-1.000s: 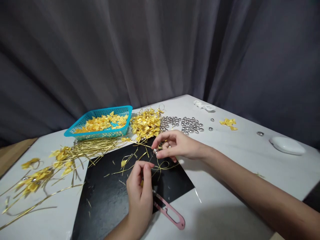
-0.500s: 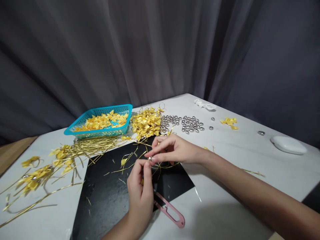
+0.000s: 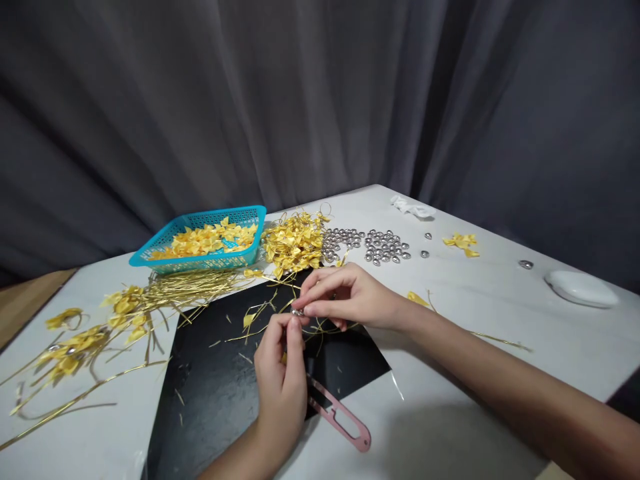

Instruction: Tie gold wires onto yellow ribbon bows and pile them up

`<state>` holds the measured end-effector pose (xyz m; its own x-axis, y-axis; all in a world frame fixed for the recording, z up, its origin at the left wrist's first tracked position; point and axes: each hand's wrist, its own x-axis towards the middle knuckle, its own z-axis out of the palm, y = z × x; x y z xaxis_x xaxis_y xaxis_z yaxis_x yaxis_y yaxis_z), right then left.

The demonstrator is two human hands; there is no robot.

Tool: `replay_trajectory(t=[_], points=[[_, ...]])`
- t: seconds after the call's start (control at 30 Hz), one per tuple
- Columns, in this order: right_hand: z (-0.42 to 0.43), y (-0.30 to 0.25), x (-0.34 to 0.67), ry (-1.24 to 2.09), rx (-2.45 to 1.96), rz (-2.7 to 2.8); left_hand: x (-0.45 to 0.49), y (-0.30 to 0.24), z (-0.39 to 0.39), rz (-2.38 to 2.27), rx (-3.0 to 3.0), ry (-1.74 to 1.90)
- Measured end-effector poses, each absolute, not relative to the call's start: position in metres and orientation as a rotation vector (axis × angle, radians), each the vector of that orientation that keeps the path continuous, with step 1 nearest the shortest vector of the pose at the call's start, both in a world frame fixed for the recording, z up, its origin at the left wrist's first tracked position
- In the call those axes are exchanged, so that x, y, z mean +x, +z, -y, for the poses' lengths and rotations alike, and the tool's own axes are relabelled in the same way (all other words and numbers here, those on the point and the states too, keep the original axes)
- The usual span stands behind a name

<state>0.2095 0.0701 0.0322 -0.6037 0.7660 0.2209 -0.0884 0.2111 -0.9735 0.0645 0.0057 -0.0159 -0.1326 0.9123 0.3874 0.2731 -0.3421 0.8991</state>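
Observation:
Over the black mat (image 3: 215, 387), my right hand (image 3: 345, 297) pinches a small silver bead (image 3: 298, 311) between thumb and forefinger. My left hand (image 3: 281, 380) is closed just below it, fingertips pinched on a thin gold cord (image 3: 287, 333) that meets the bead. Both hands touch at the fingertips. Loose gold cord pieces (image 3: 250, 327) lie on the mat under them. A pink thread snipper (image 3: 340, 420) rests on the mat's near edge, beside my left hand.
A teal basket (image 3: 200, 263) of yellow ribbon bows sits at the back left, a heap of yellow bows (image 3: 293, 243) and several silver beads (image 3: 380, 245) behind the hands. Gold cords with bows (image 3: 115, 320) spread at left. A white oval object (image 3: 580, 288) lies far right.
My right hand came down and left with the silver bead until it met my left hand's fingertips. The left hand stayed nearly still.

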Motion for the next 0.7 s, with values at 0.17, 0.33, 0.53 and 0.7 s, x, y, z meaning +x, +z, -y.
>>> replay_trajectory(t=[0.17,0.33,0.53,0.7], points=[[-0.067,0.028,0.204,1.443,-0.625,1.717,0.064,-0.017,-0.007,-1.332,1.658,1.497],[-0.068,0.045,0.208,1.176,-0.726,1.620,0.065,-0.016,-0.010,-1.366,1.641,1.467],[-0.076,0.105,0.238,0.809,-0.660,1.460,0.063,-0.014,-0.016,-1.406,1.846,1.359],[-0.067,0.150,0.260,0.544,-0.676,1.353,0.060,-0.016,-0.022,-1.382,1.932,1.099]])
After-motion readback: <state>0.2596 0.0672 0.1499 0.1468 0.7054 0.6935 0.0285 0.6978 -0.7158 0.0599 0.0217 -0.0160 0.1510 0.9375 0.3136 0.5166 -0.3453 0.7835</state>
